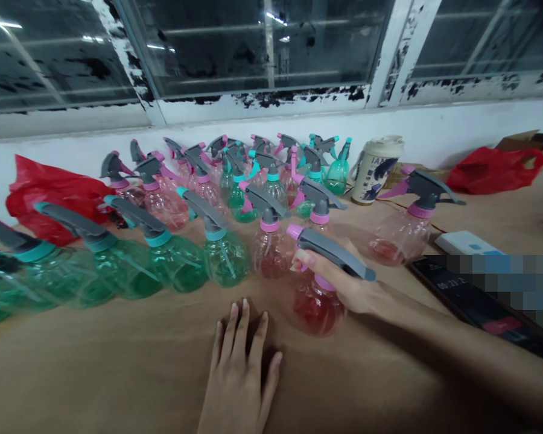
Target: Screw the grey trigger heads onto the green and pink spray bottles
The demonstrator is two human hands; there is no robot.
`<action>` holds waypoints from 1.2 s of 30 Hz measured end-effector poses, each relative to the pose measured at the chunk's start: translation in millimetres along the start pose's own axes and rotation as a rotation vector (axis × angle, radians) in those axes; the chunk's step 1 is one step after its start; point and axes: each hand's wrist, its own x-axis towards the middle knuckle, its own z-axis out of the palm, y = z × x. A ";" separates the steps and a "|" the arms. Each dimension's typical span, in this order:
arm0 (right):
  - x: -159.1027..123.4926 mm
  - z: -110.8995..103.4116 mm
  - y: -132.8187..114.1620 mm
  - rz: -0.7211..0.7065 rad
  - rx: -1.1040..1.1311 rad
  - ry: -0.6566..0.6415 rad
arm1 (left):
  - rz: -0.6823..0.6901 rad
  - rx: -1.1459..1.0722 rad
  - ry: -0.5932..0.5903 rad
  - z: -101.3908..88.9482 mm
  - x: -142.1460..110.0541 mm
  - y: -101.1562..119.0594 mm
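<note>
My right hand (344, 280) is wrapped round the neck and trigger of a pink spray bottle (319, 310), which stands on the brown table (131, 374). Its grey spray head has a pink nozzle pointing left. Flat on the table to the left lies my left hand (239, 367), fingers spread and holding nothing. Just behind the held bottle stands another pink spray bottle (271, 256). A green spray bottle (226, 259) ends a row of similar green ones reaching to the left edge. To the right of my right hand is a separate pink spray bottle (402, 235).
Several more pink and green spray bottles crowd the back by the wall. Red plastic bags (57, 199) lie at left and right back. A printed cup (375, 169) stands behind. A phone (475, 307) and a white box (466, 244) lie on the right.
</note>
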 end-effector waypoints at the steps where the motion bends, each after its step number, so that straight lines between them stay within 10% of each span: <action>1: -1.4 0.5 -1.1 0.006 0.009 -0.012 | -0.001 -0.003 0.006 -0.2 0.3 0.3; 36: -6.1 6.7 -1.7 -0.005 0.103 -0.014 | -0.023 -0.045 -0.016 -1.3 -1.8 -1.8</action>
